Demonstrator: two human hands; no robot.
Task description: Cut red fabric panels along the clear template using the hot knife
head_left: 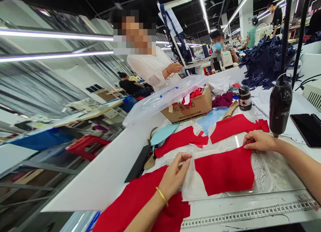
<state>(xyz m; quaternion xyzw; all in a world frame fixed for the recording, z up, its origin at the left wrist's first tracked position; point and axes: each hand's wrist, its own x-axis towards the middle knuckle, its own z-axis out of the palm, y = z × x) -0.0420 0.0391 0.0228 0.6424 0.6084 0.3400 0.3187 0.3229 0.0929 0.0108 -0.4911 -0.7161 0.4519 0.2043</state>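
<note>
A red fabric piece (225, 170) lies on a clear plastic sheet (268, 175) on the white table (105, 175). My left hand (174, 175) rests at the left edge of that sheet, fingers curled and pinching its edge. My right hand (258, 140) lies at the far right corner of the red piece, fingers bent and pressing down on it. Under my left forearm spreads a larger red cloth (135, 205). Two more red cut pieces (180, 140) (235, 125) lie farther back.
A measuring tape (250, 213) runs along the near edge. A cardboard box (188, 108) under a clear lid (165, 96), a dark jar (244, 98), a hanging black tool (280, 105), a phone (307, 128) and navy fabric (265, 58) stand behind. A person in white stands across the table.
</note>
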